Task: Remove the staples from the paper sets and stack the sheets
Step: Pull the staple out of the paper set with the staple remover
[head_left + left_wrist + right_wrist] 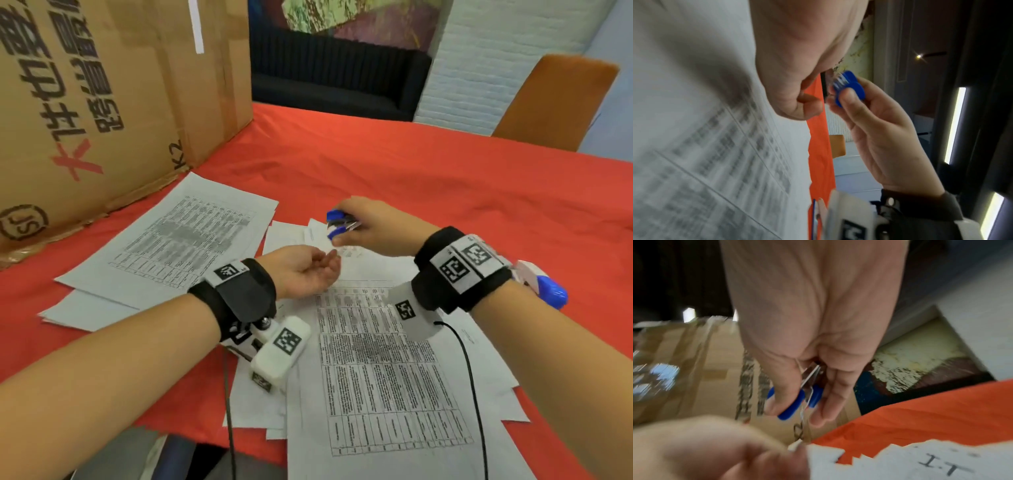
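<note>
My right hand [346, 226] grips a blue staple remover [334, 219] just above the far end of the paper pile; its metal jaws [809, 386] show between the thumb and fingers. My left hand [330, 258] lies palm up just below it, at the top corner of the printed top sheet [376, 359]. Its thumb and fingers [807, 102] are curled together, and I see nothing clearly held between them. That corner of the sheet [826, 454] is ragged and torn. More loose sheets lie fanned under the top one.
A second stack of printed sheets [178, 240] lies to the left on the red tablecloth [411, 164]. A large cardboard box [102, 102] stands at the back left. An orange chair [548, 102] is beyond the far right edge.
</note>
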Tool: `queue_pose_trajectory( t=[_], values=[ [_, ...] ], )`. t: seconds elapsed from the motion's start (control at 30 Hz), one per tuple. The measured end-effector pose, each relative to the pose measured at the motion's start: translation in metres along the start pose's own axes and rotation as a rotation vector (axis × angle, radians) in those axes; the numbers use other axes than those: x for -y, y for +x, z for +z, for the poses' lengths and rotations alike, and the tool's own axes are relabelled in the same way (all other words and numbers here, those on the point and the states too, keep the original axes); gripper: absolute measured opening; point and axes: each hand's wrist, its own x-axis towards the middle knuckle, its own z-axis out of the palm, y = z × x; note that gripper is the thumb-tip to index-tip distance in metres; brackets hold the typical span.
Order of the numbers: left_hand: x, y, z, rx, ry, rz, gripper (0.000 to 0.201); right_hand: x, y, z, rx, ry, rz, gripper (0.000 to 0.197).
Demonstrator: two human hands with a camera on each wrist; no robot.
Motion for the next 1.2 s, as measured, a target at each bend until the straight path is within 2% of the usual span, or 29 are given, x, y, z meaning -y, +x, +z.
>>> queue_pose_trajectory(
  t=[0.07,0.13,0.2,0.27,0.3,0.4,0.53,0.63,0.77,0.8,0.87,0.93,0.97,1.03,1.07,1.13,1.2],
  values=[
    [-0.011,-0.027,-0.014,0.016,0.229,0.012,0.031,-0.001,0.001,0.003,-0.094,0.483,0.049,0.026],
    [-0.023,-0.063,-0.029,0.063,0.615,0.008,0.035,-0.008,0.004,0.021,-0.190,1.157,0.129,0.015],
    [-0.031,-0.103,-0.050,0.073,1.032,-0.024,0.041,-0.020,0.007,0.051,-0.298,1.687,0.317,0.018],
    [-0.035,-0.142,-0.078,0.045,1.330,-0.133,0.045,-0.035,0.005,0.081,-0.369,1.954,0.450,0.019],
    [-0.035,-0.159,-0.094,0.019,1.422,-0.217,0.046,-0.042,0.003,0.092,-0.388,2.019,0.431,0.019],
    [-0.026,-0.199,-0.144,-0.139,1.567,-0.470,0.044,-0.049,0.001,0.104,-0.407,2.014,0.395,0.024],
    [0.001,-0.213,-0.196,-0.355,1.831,-0.720,0.032,-0.045,-0.002,0.101,-0.402,1.925,0.412,0.039],
    [0.024,-0.204,-0.227,-0.477,1.979,-0.714,0.033,-0.041,-0.005,0.102,-0.416,1.908,0.410,0.035],
    [0.050,-0.197,-0.243,-0.586,2.169,-0.612,0.057,-0.041,-0.005,0.101,-0.429,1.924,0.415,0.034],
    [0.052,-0.197,-0.240,-0.584,2.183,-0.598,0.060,-0.041,-0.005,0.101,-0.441,1.926,0.424,0.035],
    [0.049,-0.200,-0.222,-0.495,2.232,-0.607,0.058,-0.043,-0.004,0.103,-0.470,1.944,0.438,0.039],
    [0.042,-0.207,-0.187,-0.355,2.228,-0.643,0.044,-0.046,-0.005,0.104,-0.492,1.984,0.420,0.048],
    [0.038,-0.212,-0.164,-0.276,2.151,-0.650,0.035,-0.048,-0.005,0.105,-0.503,2.003,0.401,0.052],
    [0.027,-0.215,-0.120,-0.151,1.901,-0.585,0.024,-0.053,-0.007,0.104,-0.533,2.034,0.349,0.055],
    [0.019,-0.210,-0.100,-0.105,1.871,-0.508,0.023,-0.055,-0.008,0.103,-0.566,2.058,0.327,0.052],
    [-0.001,-0.188,-0.064,-0.102,2.032,-0.238,0.022,-0.062,-0.010,0.101,-0.652,2.104,0.314,0.043],
    [-0.018,-0.152,-0.032,-0.220,2.291,0.164,0.023,-0.067,-0.011,0.099,-0.731,2.145,0.319,0.039]
  ],
)
